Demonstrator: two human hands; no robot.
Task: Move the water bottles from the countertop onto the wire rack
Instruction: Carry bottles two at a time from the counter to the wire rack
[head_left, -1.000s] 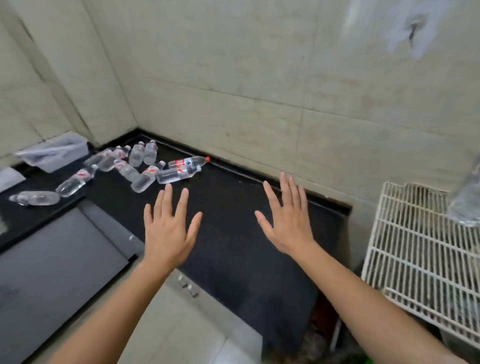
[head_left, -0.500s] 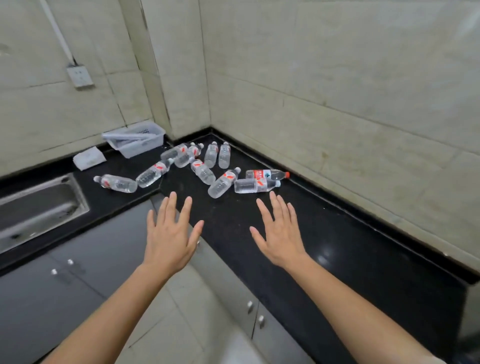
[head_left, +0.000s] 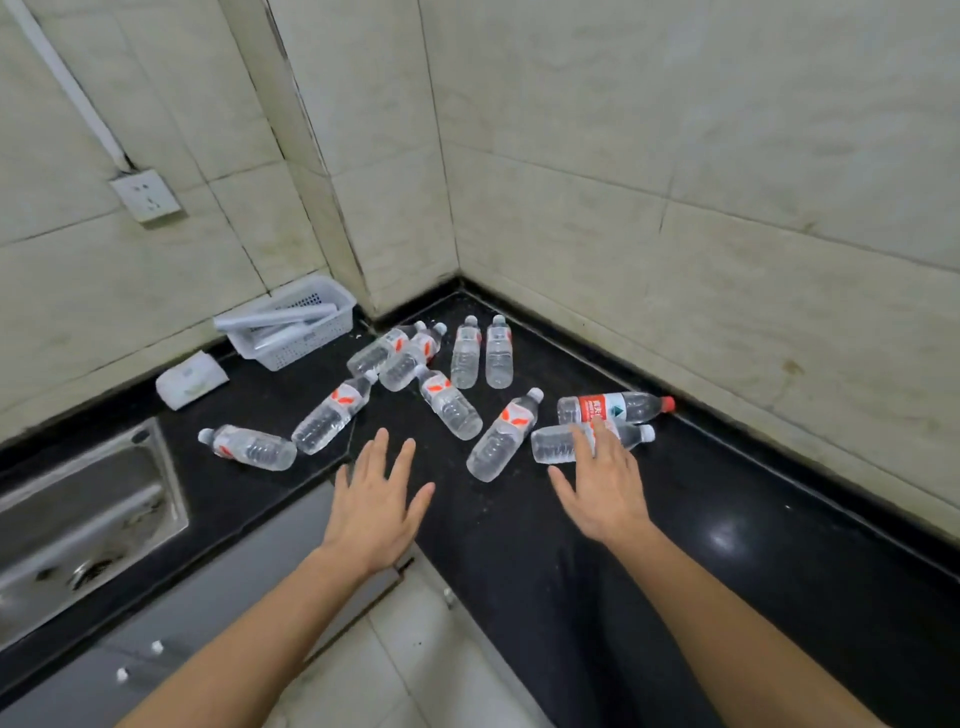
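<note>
Several clear water bottles lie on their sides on the black countertop (head_left: 753, 519) in the corner. A red-capped bottle (head_left: 615, 407) lies by the right wall, a white-capped bottle (head_left: 558, 444) just in front of it. My right hand (head_left: 602, 483) is spread flat, its fingertips over that white-capped bottle; contact is unclear. My left hand (head_left: 376, 499) hovers open above the counter's inner corner, holding nothing. Another bottle (head_left: 501, 436) lies between the hands, and one (head_left: 249, 448) rests far left near the sink. The wire rack is out of view.
A steel sink (head_left: 83, 525) is set into the counter at left. A white plastic basket (head_left: 291, 330) and a tissue pack (head_left: 191, 378) stand by the back wall. A wall socket (head_left: 146, 195) is above. Grey cabinet doors and tiled floor lie below.
My view swung left from the wire rack to the corner with the bottles. Both hands moved forward, and the right hand now reaches over the nearest white-capped bottle.
</note>
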